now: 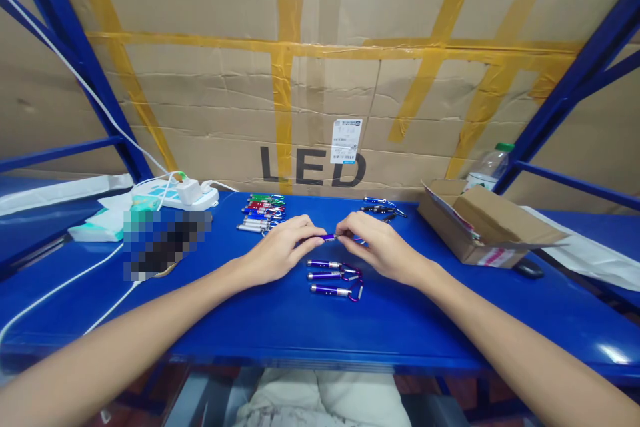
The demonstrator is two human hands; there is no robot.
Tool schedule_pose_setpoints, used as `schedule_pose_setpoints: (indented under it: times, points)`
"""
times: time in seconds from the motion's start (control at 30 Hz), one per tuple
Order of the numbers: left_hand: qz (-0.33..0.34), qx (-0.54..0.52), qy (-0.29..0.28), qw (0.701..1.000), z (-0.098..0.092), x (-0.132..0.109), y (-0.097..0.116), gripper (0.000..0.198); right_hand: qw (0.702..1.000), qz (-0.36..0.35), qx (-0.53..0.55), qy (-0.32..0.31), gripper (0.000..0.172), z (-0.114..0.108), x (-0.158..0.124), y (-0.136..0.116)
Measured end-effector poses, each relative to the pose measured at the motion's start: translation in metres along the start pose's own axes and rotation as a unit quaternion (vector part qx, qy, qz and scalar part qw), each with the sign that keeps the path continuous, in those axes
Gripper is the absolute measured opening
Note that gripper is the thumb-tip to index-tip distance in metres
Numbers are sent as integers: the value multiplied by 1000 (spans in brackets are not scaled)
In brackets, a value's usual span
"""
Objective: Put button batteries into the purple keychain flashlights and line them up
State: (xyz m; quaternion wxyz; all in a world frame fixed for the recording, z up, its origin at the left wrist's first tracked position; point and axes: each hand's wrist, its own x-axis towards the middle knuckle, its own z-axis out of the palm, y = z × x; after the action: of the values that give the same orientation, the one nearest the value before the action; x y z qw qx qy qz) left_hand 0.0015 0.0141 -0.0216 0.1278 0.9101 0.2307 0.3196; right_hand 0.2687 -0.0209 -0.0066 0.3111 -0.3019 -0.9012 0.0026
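Note:
A small purple penlight is held level between my two hands above the blue table. My left hand pinches its left end, fingers closed. At its right end the fingertips of my right hand are closed on it, partly hiding its clip. Three more purple penlights with carabiner clips lie in a column just below my hands. Beyond my left hand is a row of green, red, blue and silver penlights. Several black and blue penlights lie beyond my right hand.
An open cardboard box stands at the right, with a plastic bottle behind it. At the left are a white power strip, cables, a tissue pack and a pixelated dark object. A large carton backs the table.

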Motion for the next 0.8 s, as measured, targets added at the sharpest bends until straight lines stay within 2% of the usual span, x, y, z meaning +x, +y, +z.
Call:
schedule_pose_setpoints:
  times: [0.17,0.3,0.4,0.53,0.67,0.73,0.8]
  points:
    - [-36,-39,1,999,2,2,2,27,997,-37,-65,0,13,-2,1,-5]
    - [-65,-66,7,996,3,3,4,21,989,-63,-132,-23,22,-5,3,-12]
    - [-48,-55,15,997,1,3,5,19,987,-65,-147,-27,22,-7,3,-15]
    - [24,4,32,999,-2,1,4,21,986,-66,-148,-34,21,-6,3,-16]
    - [77,75,51,993,-2,-1,0,24,999,-13,-34,2,14,-1,5,-14]
    - [95,118,57,987,-3,-2,-2,24,997,57,57,13,11,3,6,-14]
    - [121,172,61,976,-4,-2,-1,24,975,149,164,6,13,6,8,-15]
